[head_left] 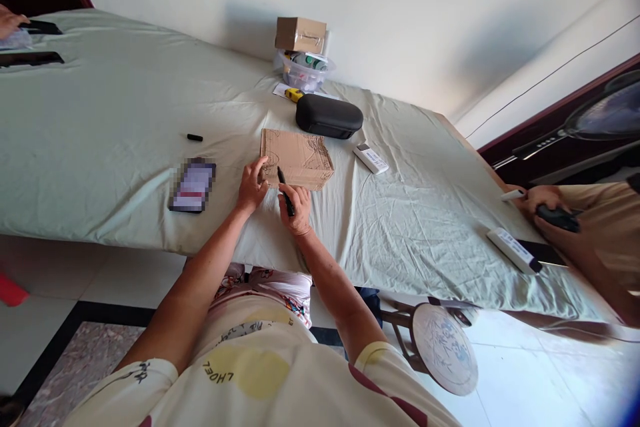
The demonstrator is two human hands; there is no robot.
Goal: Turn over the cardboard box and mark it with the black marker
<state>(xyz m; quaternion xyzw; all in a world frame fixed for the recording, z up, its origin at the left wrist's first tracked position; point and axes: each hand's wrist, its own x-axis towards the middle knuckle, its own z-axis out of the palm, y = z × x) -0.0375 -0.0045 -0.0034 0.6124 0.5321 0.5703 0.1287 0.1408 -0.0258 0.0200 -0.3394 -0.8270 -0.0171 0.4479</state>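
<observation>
A brown cardboard box point(300, 150) with dark drawn lines lies on the cloth in front of me. My left hand point(253, 185) grips its near left corner, fingers bent over the edge. In my right hand point(299, 209) is a black marker point(287, 192), its tip pointing away from me at the near left part of the box; whether it touches the cardboard I cannot tell. A small black cap point(195, 137) lies to the left, beyond a phone point(193, 185) with a blurred screen.
Behind the box sit a black case point(329, 116), a yellow tape measure point(294, 95) and a plastic tub point(306, 75) topped by a small carton point(300, 35). A white packet point(371, 159) lies right. Other people's hands show at the far left and right. A round stool point(444, 349) stands below.
</observation>
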